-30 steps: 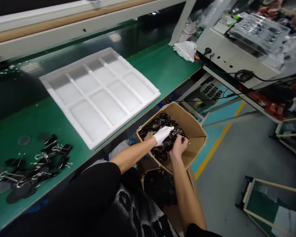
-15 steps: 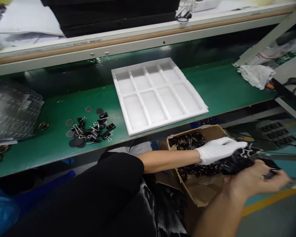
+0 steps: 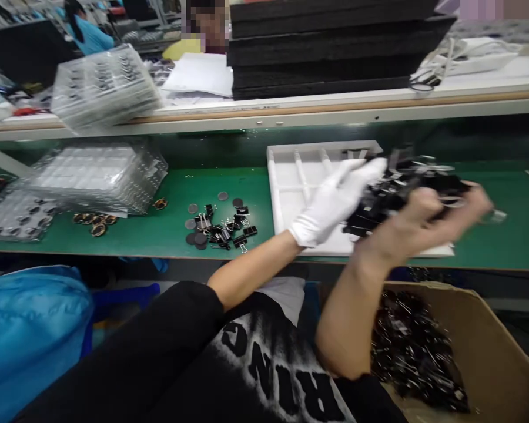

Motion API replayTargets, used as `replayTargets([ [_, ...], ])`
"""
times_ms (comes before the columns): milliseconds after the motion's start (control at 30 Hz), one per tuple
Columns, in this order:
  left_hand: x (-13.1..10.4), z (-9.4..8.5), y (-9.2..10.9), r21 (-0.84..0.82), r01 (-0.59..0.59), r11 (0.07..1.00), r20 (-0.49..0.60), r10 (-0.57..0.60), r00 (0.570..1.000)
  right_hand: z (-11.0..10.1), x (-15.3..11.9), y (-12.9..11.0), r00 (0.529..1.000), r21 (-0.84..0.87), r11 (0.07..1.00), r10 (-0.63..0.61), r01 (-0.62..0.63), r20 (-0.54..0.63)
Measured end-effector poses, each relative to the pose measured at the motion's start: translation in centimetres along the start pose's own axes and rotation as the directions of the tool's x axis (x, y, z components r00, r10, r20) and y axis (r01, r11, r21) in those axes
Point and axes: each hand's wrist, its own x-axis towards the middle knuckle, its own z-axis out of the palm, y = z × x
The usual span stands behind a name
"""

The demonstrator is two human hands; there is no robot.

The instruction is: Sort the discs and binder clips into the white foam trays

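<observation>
A heap of black binder clips (image 3: 379, 197) is gripped between my two hands, over the white divided tray (image 3: 286, 205). My left hand (image 3: 335, 202), in a white glove, presses on the heap's left side. My bare right hand (image 3: 423, 223) cups it from the right and below, a little blurred by motion. The heap hides much of the tray's right half. Left of the tray, loose binder clips (image 3: 224, 232) lie on the green bench among dark round discs (image 3: 200, 239).
Below the bench edge stands a cardboard box (image 3: 480, 329) of binder clips. Stacked clear plastic trays (image 3: 101, 176) and gold-rimmed round parts (image 3: 97, 228) lie at left. Black foam slabs (image 3: 335, 53) sit on the shelf. A person in blue (image 3: 88, 32) is far back left.
Both hands have risen from the cardboard box to above the white tray, carrying the heap of binder clips. The view has turned left.
</observation>
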Motion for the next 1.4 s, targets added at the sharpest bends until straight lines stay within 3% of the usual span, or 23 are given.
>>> replayTargets([
  [33,0.0,-3.1,0.4,-0.004,-0.063,0.998,-0.097,0.062,0.993,3.3,-1.5,-1.1,0.996,0.002,0.999,0.035,-0.035,-0.084],
  [67,-0.2,-6.1,0.5,0.013,-0.115,0.993,-0.169,0.116,0.979,6.3,-3.3,-2.2,0.993,0.021,0.995,0.094,-0.093,-0.078],
  [133,-1.0,-11.7,0.1,0.066,-0.143,0.988,-0.257,0.155,0.954,11.2,-7.2,-4.2,0.976,0.066,0.974,0.216,-0.216,-0.007],
  [200,-2.1,-16.4,-0.9,0.131,-0.122,0.984,-0.315,0.158,0.936,14.7,-11.1,-5.5,0.944,0.112,0.938,0.322,-0.328,0.075],
  [300,-3.4,-21.8,-2.8,0.312,-0.035,0.949,-0.351,0.149,0.925,17.4,-15.7,-5.9,0.895,0.115,0.897,0.401,-0.427,0.197],
  [433,-4.2,-25.9,-5.7,0.423,0.024,0.906,-0.327,0.127,0.937,17.9,-18.7,-4.3,0.874,0.045,0.909,0.383,-0.414,0.3],
  [633,-4.5,-28.3,-8.4,0.455,0.014,0.89,-0.182,0.078,0.98,15.6,-18.6,-1.2,0.82,-0.055,0.966,0.245,-0.254,0.517],
  [800,-4.5,-29.4,-7.6,0.562,-0.011,0.827,-0.029,0.034,0.999,13.8,-17.5,-0.4,0.752,-0.084,0.989,0.149,-0.124,0.643],
  [967,-4.0,-30.1,-5.6,0.835,-0.073,0.545,0.139,-0.081,0.987,12.9,-16.2,-0.6,0.658,-0.25,0.965,0.135,0.084,0.741],
  [1133,-3.9,-30.5,-4.8,0.93,-0.081,0.357,0.166,-0.216,0.962,12.5,-15.0,-1.2,0.598,-0.266,0.953,0.13,0.145,0.791],
  [1333,-4.0,-30.9,-4.5,0.894,-0.143,0.425,0.221,-0.141,0.965,12.2,-14.5,-1.2,0.499,-0.136,0.979,0.044,0.15,0.865],
  [1400,-3.7,-30.8,-3.8,0.906,-0.168,0.389,0.242,-0.149,0.959,12.0,-14.3,-1.4,0.478,-0.147,0.978,0.06,0.147,0.876],
])
